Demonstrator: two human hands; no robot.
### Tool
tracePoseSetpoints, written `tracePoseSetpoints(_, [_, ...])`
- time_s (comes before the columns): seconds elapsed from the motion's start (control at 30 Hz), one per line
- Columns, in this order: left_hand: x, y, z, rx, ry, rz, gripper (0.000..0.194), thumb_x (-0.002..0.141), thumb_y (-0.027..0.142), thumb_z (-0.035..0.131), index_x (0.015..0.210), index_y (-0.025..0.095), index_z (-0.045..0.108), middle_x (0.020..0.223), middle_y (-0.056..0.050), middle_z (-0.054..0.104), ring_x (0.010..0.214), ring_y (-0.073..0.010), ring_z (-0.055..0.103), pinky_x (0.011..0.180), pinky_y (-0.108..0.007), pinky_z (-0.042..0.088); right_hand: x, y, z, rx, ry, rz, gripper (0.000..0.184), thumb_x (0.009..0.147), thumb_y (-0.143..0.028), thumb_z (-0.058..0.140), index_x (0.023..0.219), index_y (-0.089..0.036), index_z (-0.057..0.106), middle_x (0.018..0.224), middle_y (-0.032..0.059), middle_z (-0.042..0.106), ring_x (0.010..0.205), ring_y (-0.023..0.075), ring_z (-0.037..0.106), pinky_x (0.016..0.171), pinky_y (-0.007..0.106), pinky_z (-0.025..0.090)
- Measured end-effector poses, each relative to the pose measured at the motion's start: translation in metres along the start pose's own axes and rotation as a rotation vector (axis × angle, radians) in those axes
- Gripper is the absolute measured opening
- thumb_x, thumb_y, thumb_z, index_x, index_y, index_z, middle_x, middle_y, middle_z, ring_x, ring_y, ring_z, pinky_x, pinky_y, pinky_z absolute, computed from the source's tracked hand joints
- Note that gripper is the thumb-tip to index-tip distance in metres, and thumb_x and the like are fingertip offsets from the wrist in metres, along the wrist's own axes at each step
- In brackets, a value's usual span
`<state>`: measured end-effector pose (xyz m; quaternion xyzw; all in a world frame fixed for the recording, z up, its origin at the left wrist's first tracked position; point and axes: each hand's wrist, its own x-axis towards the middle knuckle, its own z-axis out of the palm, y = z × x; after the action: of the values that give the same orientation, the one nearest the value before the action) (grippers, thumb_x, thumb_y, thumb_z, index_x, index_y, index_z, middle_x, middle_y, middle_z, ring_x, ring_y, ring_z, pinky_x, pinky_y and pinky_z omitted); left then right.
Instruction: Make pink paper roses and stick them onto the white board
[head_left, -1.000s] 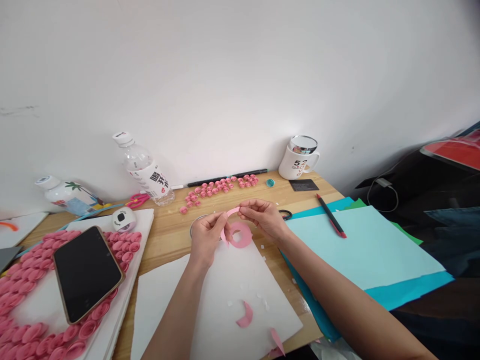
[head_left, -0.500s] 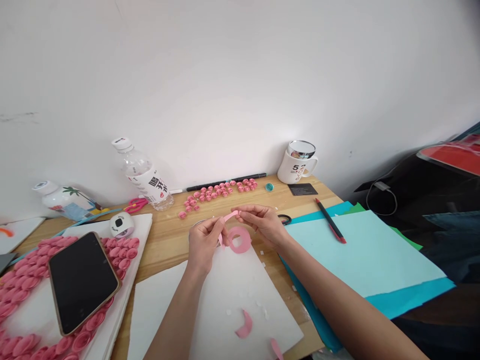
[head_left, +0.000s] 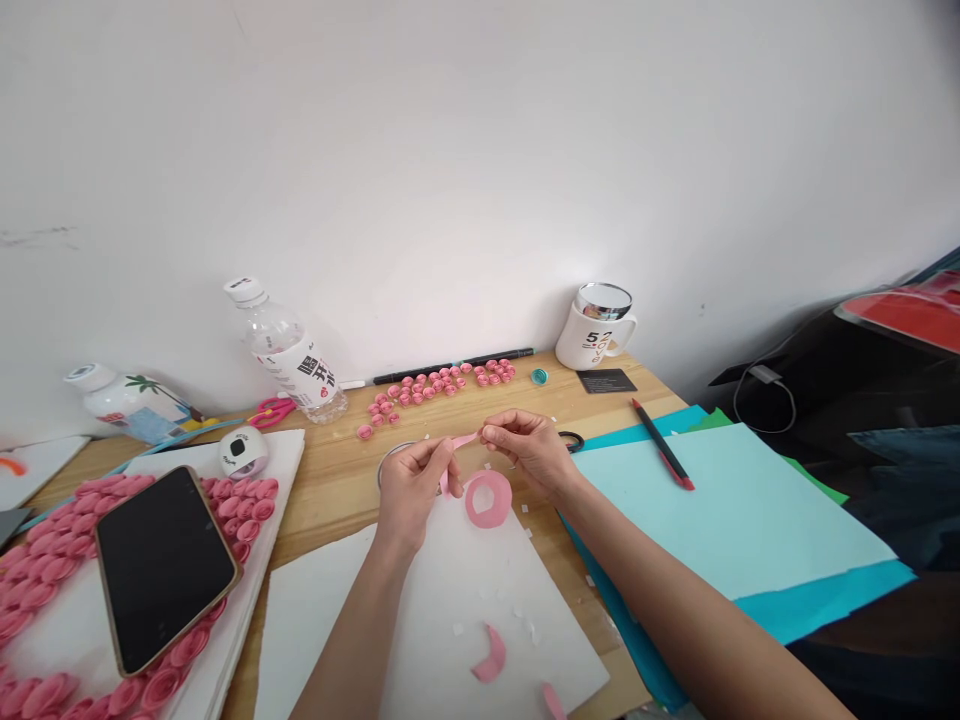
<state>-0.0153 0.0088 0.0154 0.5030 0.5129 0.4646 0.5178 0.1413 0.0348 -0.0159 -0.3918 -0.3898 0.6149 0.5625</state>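
A narrow pink paper strip point(head_left: 465, 440) stretches between my two hands, above the white sheets point(head_left: 442, 600). My left hand point(head_left: 415, 488) pinches one part of it between thumb and fingers, and a short pink piece shows below those fingers. Its other end is gripped by the fingertips of my right hand point(head_left: 529, 450). Just under the hands is a pink paper ring point(head_left: 489, 520); whether it joins the strip, I cannot tell. A pink crescent scrap point(head_left: 491, 656) lies nearer me. Several small rolled pink paper roses point(head_left: 420, 387) stand in rows behind the hands.
On the left, a phone point(head_left: 166, 570) rests on a board covered with pink paper roses point(head_left: 56, 570). A water bottle point(head_left: 289, 350) and a mug point(head_left: 596, 328) stand by the wall. To the right, a pen point(head_left: 663, 446) lies on blue sheets point(head_left: 735, 510). Scissors handles point(head_left: 572, 441) show beside my right hand.
The pink ring has shifted slightly right and toward me, apart from the fingers. My right hand has moved a little right, and both hands still hold the strip.
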Motion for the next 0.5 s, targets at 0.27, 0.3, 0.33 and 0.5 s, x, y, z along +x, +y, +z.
tracePoseSetpoints(0.27, [0.0001,-0.0021,-0.0023,0.016,0.011,-0.003,0.031,0.077,0.034,0.056,0.05,0.017,0.054,0.043,0.002,0.053,0.042,-0.0078,0.045,0.05,-0.02,0.038,-0.0003,-0.0023,-0.0003,0.028,-0.071,0.039,0.022,0.06,-0.033,0.077,0.078,-0.02,0.073,0.086,0.0039,0.071,0.071,0.0117,0.061,0.078,0.03,0.048])
tracePoseSetpoints(0.3, [0.0003,-0.0024,-0.0022,0.019,0.012,-0.002,0.031,0.077,0.033,0.056,0.05,0.017,0.054,0.043,0.002,0.053,0.042,-0.0078,0.045,0.05,-0.02,0.038,-0.0004,-0.0026,0.0,0.033,-0.061,0.041,0.023,0.059,-0.033,0.078,0.077,-0.019,0.073,0.085,0.0037,0.071,0.069,0.0116,0.061,0.077,0.03,0.048])
tracePoseSetpoints(0.33, [0.0005,-0.0026,-0.0019,0.022,0.013,0.0,0.031,0.077,0.033,0.056,0.05,0.017,0.054,0.043,0.002,0.053,0.042,-0.0079,0.046,0.05,-0.02,0.038,-0.0004,-0.0027,0.0002,0.039,-0.05,0.044,0.023,0.058,-0.032,0.079,0.076,-0.019,0.072,0.083,0.0033,0.071,0.068,0.0113,0.061,0.076,0.03,0.048])
tracePoseSetpoints(0.5, [0.0007,-0.0016,-0.0003,0.029,0.009,0.006,0.03,0.076,0.034,0.056,0.051,0.018,0.055,0.042,0.002,0.054,0.042,-0.0084,0.046,0.049,-0.02,0.037,-0.0005,-0.0021,0.0003,0.02,-0.041,0.039,0.022,0.056,-0.031,0.08,0.071,-0.019,0.069,0.069,-0.0004,0.067,0.061,0.01,0.057,0.068,0.027,0.047])
